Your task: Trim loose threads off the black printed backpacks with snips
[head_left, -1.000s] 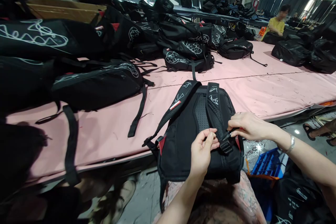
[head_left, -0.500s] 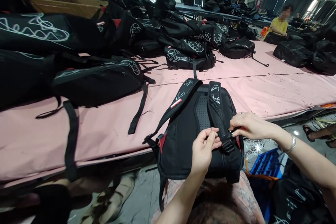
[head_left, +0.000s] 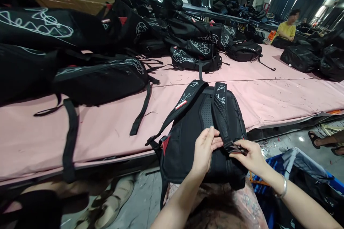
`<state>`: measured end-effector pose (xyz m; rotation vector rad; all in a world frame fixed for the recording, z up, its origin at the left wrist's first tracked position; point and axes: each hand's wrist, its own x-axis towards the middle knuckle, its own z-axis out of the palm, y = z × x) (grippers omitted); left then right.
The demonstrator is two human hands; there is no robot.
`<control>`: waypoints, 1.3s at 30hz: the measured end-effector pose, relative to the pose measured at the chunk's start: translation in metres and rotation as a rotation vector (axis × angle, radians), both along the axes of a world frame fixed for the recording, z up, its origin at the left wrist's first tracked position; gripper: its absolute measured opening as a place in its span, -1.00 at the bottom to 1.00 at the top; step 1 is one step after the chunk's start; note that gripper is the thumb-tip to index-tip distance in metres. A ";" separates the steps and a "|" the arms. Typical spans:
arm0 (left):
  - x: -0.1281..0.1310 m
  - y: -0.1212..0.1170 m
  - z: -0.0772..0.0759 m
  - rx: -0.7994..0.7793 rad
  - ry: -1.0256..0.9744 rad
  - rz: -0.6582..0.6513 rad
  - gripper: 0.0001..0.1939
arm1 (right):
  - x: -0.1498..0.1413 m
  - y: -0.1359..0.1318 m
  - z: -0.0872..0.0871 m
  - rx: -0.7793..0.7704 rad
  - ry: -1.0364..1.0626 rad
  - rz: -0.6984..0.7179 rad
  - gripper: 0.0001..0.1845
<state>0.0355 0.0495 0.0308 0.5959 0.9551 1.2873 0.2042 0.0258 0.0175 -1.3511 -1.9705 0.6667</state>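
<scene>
A black backpack (head_left: 185,150) leans against the table edge and rests on my lap, its padded back panel and two shoulder straps facing me. My right hand (head_left: 251,154) is closed around small dark thread snips (head_left: 239,149), whose metal blades lie against the lower end of the right shoulder strap (head_left: 221,118). Beside that strap, over the back panel, is my left hand (head_left: 205,148). Its thumb and fingers are drawn together, and whatever they pinch is too small to make out.
Black backpacks with white scribble prints (head_left: 102,78) lie along the pink-covered table (head_left: 268,96), loose straps hanging over its edge. More black bags (head_left: 299,57) are at the right. A blue-edged bin (head_left: 285,161) with black items stands at lower right. A person in yellow (head_left: 286,30) sits farther back.
My right hand has moved down along the strap's lower end, and the snips' blades now show. My left hand has shifted slightly left and up. More of the bin has come into view.
</scene>
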 end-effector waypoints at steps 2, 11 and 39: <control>-0.003 0.007 -0.001 0.001 0.147 -0.113 -0.63 | -0.008 -0.004 -0.004 0.138 -0.135 -0.037 -0.86; -0.003 0.016 -0.008 0.098 0.469 -0.154 -0.68 | -0.031 -0.021 -0.011 0.414 -0.428 -0.110 -0.81; 0.005 0.002 -0.016 -0.162 -0.314 -0.078 -0.69 | 0.023 0.029 0.017 0.308 -0.116 0.158 -0.89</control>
